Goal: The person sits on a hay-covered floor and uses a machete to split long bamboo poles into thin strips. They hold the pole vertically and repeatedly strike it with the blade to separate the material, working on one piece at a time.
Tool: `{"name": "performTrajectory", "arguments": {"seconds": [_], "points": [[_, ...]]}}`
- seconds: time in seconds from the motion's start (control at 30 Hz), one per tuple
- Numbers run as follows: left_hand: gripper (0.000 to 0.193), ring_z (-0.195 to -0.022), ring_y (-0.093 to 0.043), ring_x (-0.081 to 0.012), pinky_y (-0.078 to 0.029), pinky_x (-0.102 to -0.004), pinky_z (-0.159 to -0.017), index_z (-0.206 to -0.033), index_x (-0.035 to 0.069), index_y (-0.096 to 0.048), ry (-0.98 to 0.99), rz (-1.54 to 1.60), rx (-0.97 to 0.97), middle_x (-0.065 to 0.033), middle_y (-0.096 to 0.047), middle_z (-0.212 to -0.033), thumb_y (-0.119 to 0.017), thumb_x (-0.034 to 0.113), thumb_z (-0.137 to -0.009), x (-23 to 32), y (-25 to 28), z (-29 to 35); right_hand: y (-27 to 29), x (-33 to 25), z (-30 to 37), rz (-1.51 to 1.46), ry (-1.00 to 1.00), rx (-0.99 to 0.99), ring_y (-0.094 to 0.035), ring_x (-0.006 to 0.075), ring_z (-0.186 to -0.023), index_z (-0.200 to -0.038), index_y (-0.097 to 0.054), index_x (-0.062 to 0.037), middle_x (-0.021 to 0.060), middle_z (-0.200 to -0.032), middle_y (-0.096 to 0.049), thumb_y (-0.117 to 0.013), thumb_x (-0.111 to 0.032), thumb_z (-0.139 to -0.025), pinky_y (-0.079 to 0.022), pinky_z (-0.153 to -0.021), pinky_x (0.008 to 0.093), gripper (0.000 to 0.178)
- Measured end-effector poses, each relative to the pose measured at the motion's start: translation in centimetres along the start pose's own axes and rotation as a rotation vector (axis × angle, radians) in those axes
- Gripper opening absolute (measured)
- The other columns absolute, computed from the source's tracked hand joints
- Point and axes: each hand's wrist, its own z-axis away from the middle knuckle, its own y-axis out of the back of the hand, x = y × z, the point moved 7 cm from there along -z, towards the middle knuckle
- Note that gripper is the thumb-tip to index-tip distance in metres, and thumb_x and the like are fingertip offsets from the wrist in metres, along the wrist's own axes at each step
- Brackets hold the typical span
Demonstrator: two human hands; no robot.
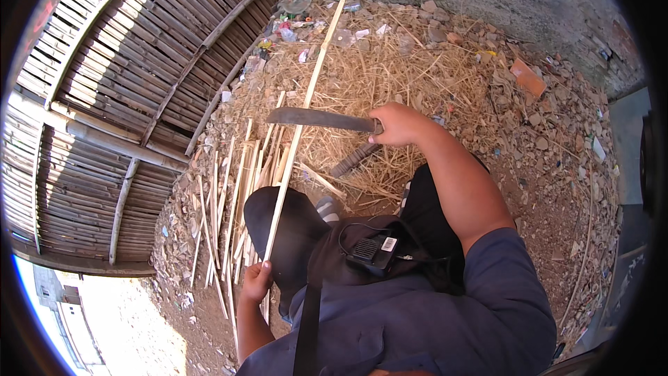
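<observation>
My left hand [257, 280] is closed round the lower end of a long, pale bamboo strip [317, 73]. The strip slants up and away over my left knee toward the brick wall. In my right hand [398, 125] is the handle of a machete [320, 120], mostly covered by my fingers. Its dark, wide blade points left and lies across the strip at about mid-length. Below the blade, a ridged brown rod-like piece [355, 159] rests on the straw. Several split bamboo strips [229, 216] lie in a loose bundle beside my left leg.
Straw-like shavings [417, 83] cover the ground ahead, with rubble and litter around them. A bamboo slat wall [132, 63] stands at left, and a brick wall [501, 0] at the far side. An orange tile piece [528, 78] lies at right. A small black device [374, 251] rests at my lap.
</observation>
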Motion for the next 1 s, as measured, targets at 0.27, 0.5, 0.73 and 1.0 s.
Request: {"name": "performTrajectory", "arguments": {"seconds": [0.27, 0.5, 0.73, 1.0], "points": [[0.050, -0.047, -0.036, -0.0054, -0.026, -0.0255, -0.045, -0.066, 0.014, -0.051, 0.024, 0.018, 0.004, 0.0059, -0.045, -0.056, -0.062, 0.051, -0.098, -0.4, 0.1, -0.1, -0.3, 0.3, -0.2, 0.018, 0.009, 0.000, -0.069, 0.0319, -0.085, -0.103, -0.069, -0.0070, 0.0142, -0.086, -0.069, -0.079, -0.032, -0.078, -0.052, -0.073, 0.0444, 0.037], [0.051, -0.047, -0.036, -0.0050, -0.025, -0.0252, -0.045, -0.065, 0.014, -0.051, 0.012, 0.009, 0.000, 0.0060, -0.045, -0.055, -0.062, 0.050, -0.098, -0.2, 0.0, -0.1, -0.4, 0.3, -0.2, 0.001, -0.004, 0.000, -0.068, 0.0323, -0.086, -0.102, -0.069, -0.0065, 0.0148, -0.087, -0.069, -0.079, -0.033, -0.079, -0.052, -0.074, 0.0442, 0.036], [0.051, -0.047, -0.036, -0.0050, -0.025, -0.0250, -0.045, -0.065, 0.013, -0.050, 0.018, 0.028, -0.005, 0.0057, -0.045, -0.055, -0.062, 0.051, -0.098, 0.0, -0.2, 0.1, -0.6, -0.4, -0.2, -0.016, -0.015, -0.038, -0.069, 0.0310, -0.087, -0.104, -0.070, -0.0052, 0.0147, -0.090, -0.070, -0.079, -0.032, -0.081, -0.052, -0.076, 0.0428, 0.037], [0.052, -0.047, -0.036, -0.0052, -0.025, -0.0251, -0.044, -0.066, 0.013, -0.051, 0.030, 0.051, -0.018, 0.0058, -0.045, -0.056, -0.063, 0.052, -0.097, -0.5, 0.1, -0.2, -1.3, -0.1, -0.3, -0.052, -0.035, -0.069, -0.068, 0.0305, -0.090, -0.111, -0.068, -0.0048, 0.0155, -0.093, -0.069, -0.078, -0.036, -0.083, -0.052, -0.078, 0.0429, 0.043]]}}
